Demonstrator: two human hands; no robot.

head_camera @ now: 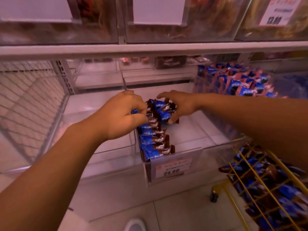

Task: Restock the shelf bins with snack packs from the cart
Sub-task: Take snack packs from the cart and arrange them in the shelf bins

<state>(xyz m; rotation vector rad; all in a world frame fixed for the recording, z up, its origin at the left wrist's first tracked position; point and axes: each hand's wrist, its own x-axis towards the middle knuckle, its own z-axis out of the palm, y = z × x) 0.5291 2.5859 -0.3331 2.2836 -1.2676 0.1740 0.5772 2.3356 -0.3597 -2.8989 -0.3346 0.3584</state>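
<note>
Blue-and-brown snack packs [154, 142] stand in a row along the left wall of a clear shelf bin [208, 144]. My left hand [123, 114] pinches the packs at the far end of the row. My right hand [179, 104] grips a small bunch of the same packs [164, 110] just right of the row, fingers curled over them and thumb underneath. The yellow wire cart [266, 189] at lower right holds several more packs.
An empty clear bin [106, 147] sits left of the one being filled, with a wire mesh panel [30, 100] further left. The bin at right [241, 80] is full of blue packs. A price label [173, 167] hangs on the bin front. Upper shelf bins overhang.
</note>
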